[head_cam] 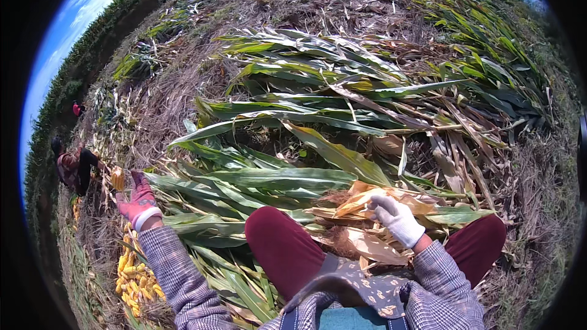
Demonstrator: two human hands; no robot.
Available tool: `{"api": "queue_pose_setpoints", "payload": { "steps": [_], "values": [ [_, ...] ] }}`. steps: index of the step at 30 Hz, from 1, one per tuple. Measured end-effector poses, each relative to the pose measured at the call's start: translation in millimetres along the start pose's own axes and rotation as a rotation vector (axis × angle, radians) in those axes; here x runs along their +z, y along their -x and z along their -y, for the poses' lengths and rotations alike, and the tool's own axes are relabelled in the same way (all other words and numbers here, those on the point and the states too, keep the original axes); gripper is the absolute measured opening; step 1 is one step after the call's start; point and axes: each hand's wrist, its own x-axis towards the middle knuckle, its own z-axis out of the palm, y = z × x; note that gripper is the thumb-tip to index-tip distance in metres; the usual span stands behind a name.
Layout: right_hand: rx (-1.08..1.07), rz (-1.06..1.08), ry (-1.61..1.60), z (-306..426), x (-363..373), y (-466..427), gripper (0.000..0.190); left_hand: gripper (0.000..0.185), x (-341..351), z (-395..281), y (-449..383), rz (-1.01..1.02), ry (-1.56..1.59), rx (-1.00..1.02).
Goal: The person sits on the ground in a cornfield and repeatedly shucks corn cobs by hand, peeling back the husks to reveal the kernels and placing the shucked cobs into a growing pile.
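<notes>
My left hand [138, 201], in a pink glove with a white cuff, reaches out at the left with its fingers apart. Just beyond its fingers appears a husked yellow corn ear [118, 178], separate from the glove. Below that hand lies a pile of husked corn ears [135, 282]. Between my knees, my right hand [398, 221], in a white glove, is at the dry corn husks [373, 243] with its fingers bent. Whether it grips a husk is hidden. Brown corn silk [341, 238] hangs among the husks.
Cut corn stalks with green leaves [275, 181] lie before my knees, with more rows farther out. Dry straw [183, 77] covers the ground. At the far left a person [75, 165] sits near more corn; someone in red [78, 109] is farther off. Standing crops [87, 41] edge the field.
</notes>
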Motion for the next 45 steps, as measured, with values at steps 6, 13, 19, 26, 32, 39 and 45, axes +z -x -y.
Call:
{"api": "queue_pose_setpoints", "payload": {
  "steps": [6,13,19,26,32,39,45],
  "values": [
    [-0.101,0.09,0.409,4.0,-24.5,5.9,0.031,0.033,15.6,130.9,17.4,0.046,-0.422,-0.176],
    [-0.096,0.163,0.719,66.9,-109.0,33.2,0.031,0.045,44.2,398.7,147.1,0.861,-1.016,-0.583],
    [-0.093,0.002,0.716,32.9,-145.7,31.4,0.032,0.046,22.3,560.9,251.2,1.316,-1.38,-0.48],
    [-0.032,0.365,0.656,38.6,-150.5,40.8,0.044,0.055,10.3,679.2,300.2,1.741,-1.731,-0.131],
    [0.027,0.284,0.63,24.0,-170.6,39.6,0.043,0.045,3.2,733.2,312.8,1.91,-2.112,-0.294],
    [0.074,0.212,0.632,15.8,-178.8,23.3,0.042,0.021,-36.1,656.4,343.2,2.317,-1.764,-0.402],
    [0.089,0.209,0.643,15.9,-179.9,19.3,0.042,0.041,-87.7,579.5,326.6,2.395,-1.611,-0.761]
  ]
}}
